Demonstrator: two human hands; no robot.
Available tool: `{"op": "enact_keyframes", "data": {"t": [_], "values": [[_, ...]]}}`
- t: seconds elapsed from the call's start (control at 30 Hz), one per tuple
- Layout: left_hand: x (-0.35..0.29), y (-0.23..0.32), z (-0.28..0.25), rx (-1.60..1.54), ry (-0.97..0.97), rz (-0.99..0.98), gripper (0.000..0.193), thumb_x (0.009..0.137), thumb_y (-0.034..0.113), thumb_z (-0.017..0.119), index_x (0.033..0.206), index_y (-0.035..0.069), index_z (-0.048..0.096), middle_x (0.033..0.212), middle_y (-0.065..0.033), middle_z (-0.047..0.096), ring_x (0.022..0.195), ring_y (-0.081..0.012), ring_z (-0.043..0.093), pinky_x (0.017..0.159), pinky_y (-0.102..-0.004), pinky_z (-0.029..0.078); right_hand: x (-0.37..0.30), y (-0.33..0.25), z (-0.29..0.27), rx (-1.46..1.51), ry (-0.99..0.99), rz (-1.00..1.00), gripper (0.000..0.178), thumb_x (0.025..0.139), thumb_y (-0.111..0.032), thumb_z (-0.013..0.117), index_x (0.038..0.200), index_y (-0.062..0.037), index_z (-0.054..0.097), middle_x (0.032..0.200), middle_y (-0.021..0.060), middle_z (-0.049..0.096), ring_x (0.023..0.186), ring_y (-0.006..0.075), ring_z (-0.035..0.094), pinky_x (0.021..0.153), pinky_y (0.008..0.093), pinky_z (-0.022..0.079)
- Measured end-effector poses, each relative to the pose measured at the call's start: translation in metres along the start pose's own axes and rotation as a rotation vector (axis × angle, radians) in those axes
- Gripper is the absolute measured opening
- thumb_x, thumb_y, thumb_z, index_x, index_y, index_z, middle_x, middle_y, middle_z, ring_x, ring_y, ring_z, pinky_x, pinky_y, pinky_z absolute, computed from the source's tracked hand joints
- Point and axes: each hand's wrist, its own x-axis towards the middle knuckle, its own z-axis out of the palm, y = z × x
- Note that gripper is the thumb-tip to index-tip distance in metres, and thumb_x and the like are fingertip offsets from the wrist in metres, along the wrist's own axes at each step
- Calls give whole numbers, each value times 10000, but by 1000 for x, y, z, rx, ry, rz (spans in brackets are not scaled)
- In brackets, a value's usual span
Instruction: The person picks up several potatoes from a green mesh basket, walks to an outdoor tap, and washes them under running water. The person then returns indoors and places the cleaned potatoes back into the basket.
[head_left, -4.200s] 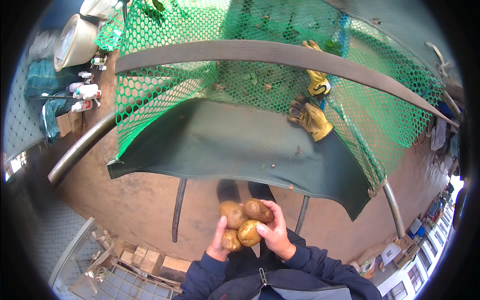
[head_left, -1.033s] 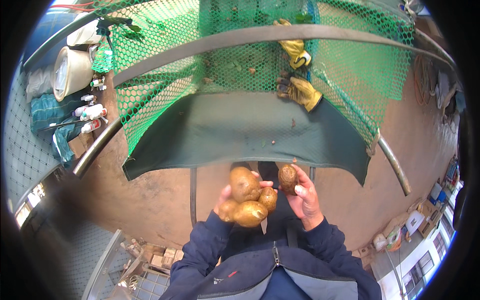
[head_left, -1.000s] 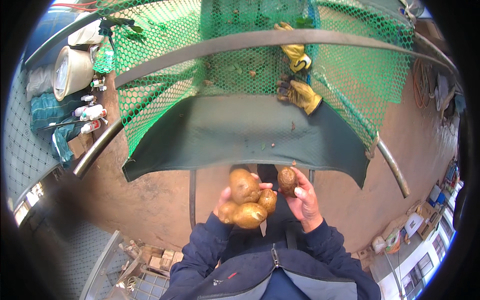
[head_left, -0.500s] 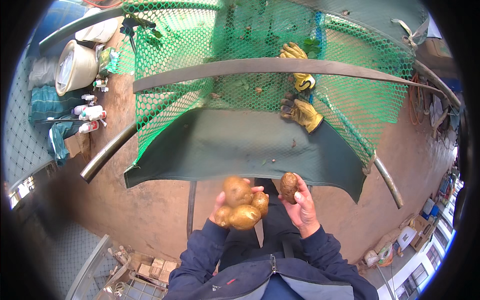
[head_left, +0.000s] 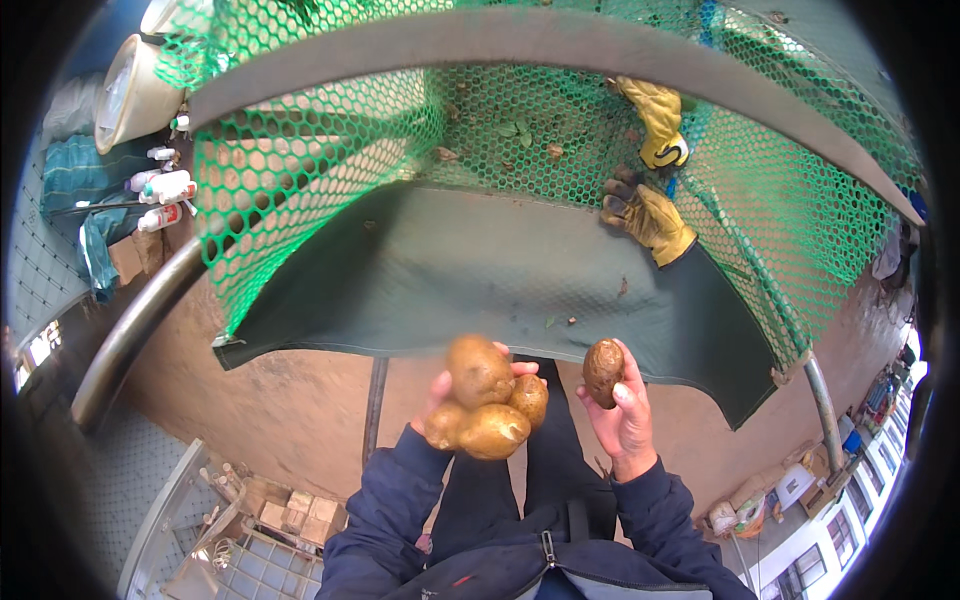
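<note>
Several light-brown potatoes [head_left: 490, 430] are bunched in my left hand [head_left: 437, 390], which cups them from behind and below, so most of its fingers are hidden. One rounder potato [head_left: 478, 368] sits on top of the bunch. A single darker, oval potato [head_left: 604, 372] is upright in my right hand [head_left: 627, 412], gripped between thumb and fingers. Both hands are in front of my legs, just short of the near edge of a dark green sheet [head_left: 480, 270]. The two hands are apart.
Green mesh netting [head_left: 310, 150] rises from the sheet, with a curved grey bar [head_left: 500, 40] across it. Two yellow work gloves [head_left: 655, 225] lie at the sheet's right side. Bottles [head_left: 165, 190] and a white bucket [head_left: 125, 95] stand left; wooden blocks [head_left: 305, 515] lie lower left.
The view has come closer to the netting, so the bar and gloves appear shifted. My right hand has moved slightly right, away from the left. Both hands keep their potatoes.
</note>
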Motion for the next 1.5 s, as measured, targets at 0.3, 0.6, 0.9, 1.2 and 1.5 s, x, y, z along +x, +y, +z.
{"op": "enact_keyframes", "data": {"t": [0.3, 0.6, 0.9, 1.2, 1.5], "values": [[-4, -6, -37, -37, 3, -29, 822, 728, 590, 720, 1337, 138, 403, 1360, -291, 440, 1299, -527, 338, 981, -643, 399, 20, 16, -27, -15, 44, -30, 767, 716, -216, 735, 1394, -115, 390, 1232, 47, 536, 1103, 206, 547, 874, 399, 486], [-3, -15, -62, -126, -2, -50, 840, 742, 506, 737, 1363, 102, 340, 1423, -289, 353, 1315, -410, 391, 1073, -509, 369, 5, 33, -50, 8, 122, -98, 791, 700, -245, 749, 1392, -123, 388, 1206, 52, 540, 1097, 223, 539, 850, 398, 484], [58, -10, -51, -71, -18, 38, 779, 783, 553, 661, 1375, 132, 381, 1430, -258, 375, 1303, -497, 358, 1040, -645, 328, 42, 15, -10, -52, 4, -286, 662, 827, -264, 649, 1394, -63, 372, 1317, 64, 485, 1212, 205, 490, 994, 424, 431], [207, 54, -31, 181, -176, 25, 697, 906, 569, 471, 1340, 25, 440, 1388, -152, 473, 1265, -295, 482, 1081, -438, 371, 182, -12, 13, -8, -121, -436, 538, 916, -203, 555, 1395, -48, 368, 1348, 72, 480, 1241, 210, 477, 1031, 424, 394], [301, 77, -36, 304, 45, 124, 582, 904, 511, 559, 1286, 76, 491, 1252, -112, 569, 1141, -236, 576, 998, -389, 461, 293, -27, -7, 59, -8, -492, 497, 927, -225, 554, 1386, -90, 420, 1357, 46, 490, 1269, 208, 449, 1039, 436, 374]]}}
